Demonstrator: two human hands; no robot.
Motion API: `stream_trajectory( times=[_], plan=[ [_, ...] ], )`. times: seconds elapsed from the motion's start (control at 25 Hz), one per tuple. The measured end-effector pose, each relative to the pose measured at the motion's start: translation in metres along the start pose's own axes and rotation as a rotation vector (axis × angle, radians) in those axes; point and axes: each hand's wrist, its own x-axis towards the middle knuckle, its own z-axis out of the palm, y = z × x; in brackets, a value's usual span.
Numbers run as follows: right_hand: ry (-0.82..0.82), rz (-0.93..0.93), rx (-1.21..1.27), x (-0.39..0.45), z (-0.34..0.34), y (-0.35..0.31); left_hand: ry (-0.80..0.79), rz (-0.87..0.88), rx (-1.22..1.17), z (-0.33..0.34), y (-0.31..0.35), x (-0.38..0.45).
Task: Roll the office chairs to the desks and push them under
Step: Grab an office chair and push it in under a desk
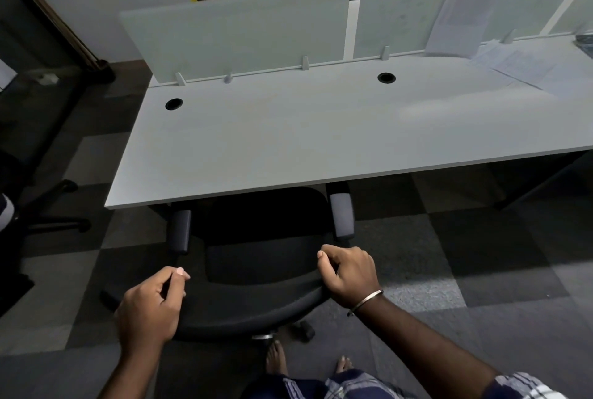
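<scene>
A black office chair (256, 257) stands in front of me with its seat partly under the front edge of the light grey desk (288, 132). Its two armrests (341, 215) poke out just below the desk edge. My left hand (150, 302) curls over the left part of the chair's curved backrest (244, 305). My right hand (349, 273), with a metal bangle at the wrist, grips the backrest's right end. A castor (305, 329) shows beneath the backrest, near my bare feet.
Frosted divider panels (237, 36) stand along the desk's far edge. Two cable holes (386, 77) are set in the top. Papers (513, 65) lie at the far right. Another chair's black base (54, 215) sits on the checkered carpet to the left.
</scene>
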Motion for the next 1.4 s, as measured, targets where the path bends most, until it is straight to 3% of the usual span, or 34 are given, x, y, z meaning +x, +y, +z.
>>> stream_trajectory(
  times=[0.56,0.68,0.8,1.16,1.4],
  plan=[
    [-0.01,-0.009,-0.174,0.145,0.072,-0.082,0.002,-0.06,0.023,0.018,-0.047,0.177],
    [0.017,-0.129,-0.328,0.154,0.096,-0.113,0.041,-0.038,0.013,0.018,-0.057,0.207],
    [0.054,-0.228,-0.398,0.154,0.121,-0.134,0.056,-0.025,-0.006,0.017,-0.059,0.226],
    [0.186,-0.227,-0.392,0.191,0.142,-0.14,0.091,0.015,-0.099,0.022,-0.066,0.265],
    [0.118,-0.205,-0.412,0.197,0.139,-0.142,0.071,-0.009,-0.062,0.025,-0.065,0.267]
  ],
)
